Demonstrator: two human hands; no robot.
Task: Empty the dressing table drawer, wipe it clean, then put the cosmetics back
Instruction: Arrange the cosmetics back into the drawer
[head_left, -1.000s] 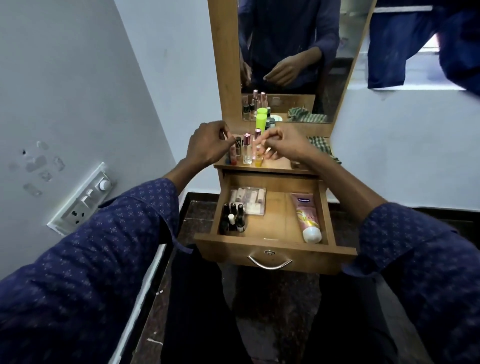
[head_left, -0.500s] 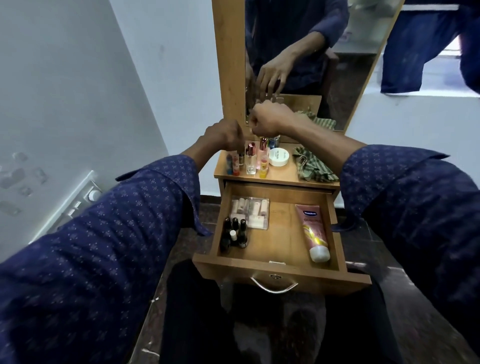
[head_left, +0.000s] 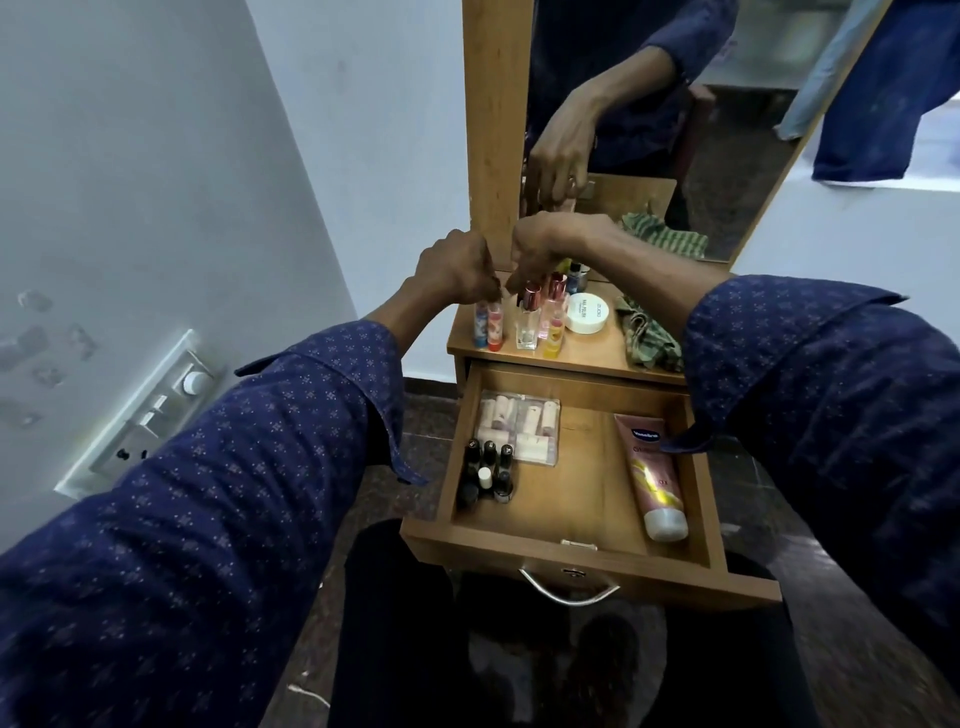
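head view: the drawer (head_left: 571, 540) of the dressing table stands pulled out, below the table top (head_left: 587, 358). inside it, at the rear left, lies a clear packet of small tubes (head_left: 519, 426); just in front of that packet stands a cluster of dark nail polish bottles (head_left: 488, 470), one with a white cap. along the right side of the drawer lies a pink lotion tube (head_left: 652, 475), white cap toward the drawer front. on the table top, from left to right, stand two small printed sticks (head_left: 488, 325), a clear glass bottle with a pink cap (head_left: 529, 325), a yellow vial (head_left: 555, 335), a white round jar (head_left: 586, 312) and a crumpled green striped cloth (head_left: 647, 332). the left hand (head_left: 457, 270) is above the two sticks, fingers curled, fingertips at the stick tops; whether it grips them cannot be told. the right hand (head_left: 550, 244) is above the capped bottles, fingers curled downward toward the caps; its grip cannot be told either. the mirror (head_left: 727, 130) behind reflects a hand and the cloth. a switch panel (head_left: 150, 415) sits on the left wall.
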